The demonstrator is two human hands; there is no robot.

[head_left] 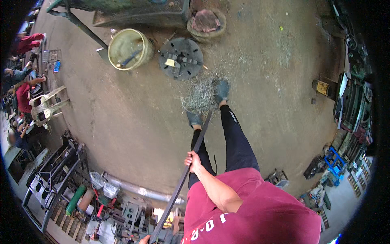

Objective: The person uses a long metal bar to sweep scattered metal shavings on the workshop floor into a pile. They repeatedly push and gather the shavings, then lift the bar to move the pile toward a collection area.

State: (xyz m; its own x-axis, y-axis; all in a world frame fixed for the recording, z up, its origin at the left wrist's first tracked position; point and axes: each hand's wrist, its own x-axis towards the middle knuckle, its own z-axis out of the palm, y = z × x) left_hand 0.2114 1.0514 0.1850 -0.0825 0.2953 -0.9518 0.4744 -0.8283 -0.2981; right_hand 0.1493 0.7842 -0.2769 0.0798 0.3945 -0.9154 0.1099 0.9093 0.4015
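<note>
A long dark bar [185,175] runs slantwise from the lower edge up to my feet. My right hand [194,160] is wrapped round it near its middle, the arm reaching across my body. At the lower edge, my left hand [144,240] shows only in part, closed at the bar's upper end. The bar's far end meets a heap of silvery metal shavings [199,97] between my shoes; what kind of end it has cannot be made out. Just beyond the heap lies a round slotted metal chuck [191,75] with blocks on its face.
Beyond stand a pale bucket [148,55] with a tool inside, a shovel [83,28], a container with a reddish rag [206,20] and a metal trough [142,18]. Left are a chair [48,107], a metal frame cart [53,191] and several people. Machine parts line the right.
</note>
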